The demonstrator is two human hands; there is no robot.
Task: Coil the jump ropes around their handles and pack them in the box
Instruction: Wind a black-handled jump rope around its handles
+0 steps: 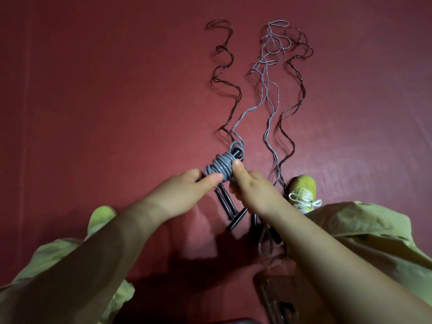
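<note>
Both hands meet over the middle of the red floor (93, 113), clamped on one grey coil (218, 167) wound round black handles (225, 202). The left hand (187, 185) pinches the coil's near-left side; the right hand (252, 188) grips it from the right, thumb on top. The handles' long axis runs toward the person. The loose grey rope (268, 127) trails straight away from the coil toward the far edge, so the next wraps likely feed from there. Dark ropes (224, 73) lie alongside. I cannot clearly see the box.

Grey rope coil (219, 168), black handles (225, 203), red floor (117, 113), yellow-green shoe (302, 191).
</note>
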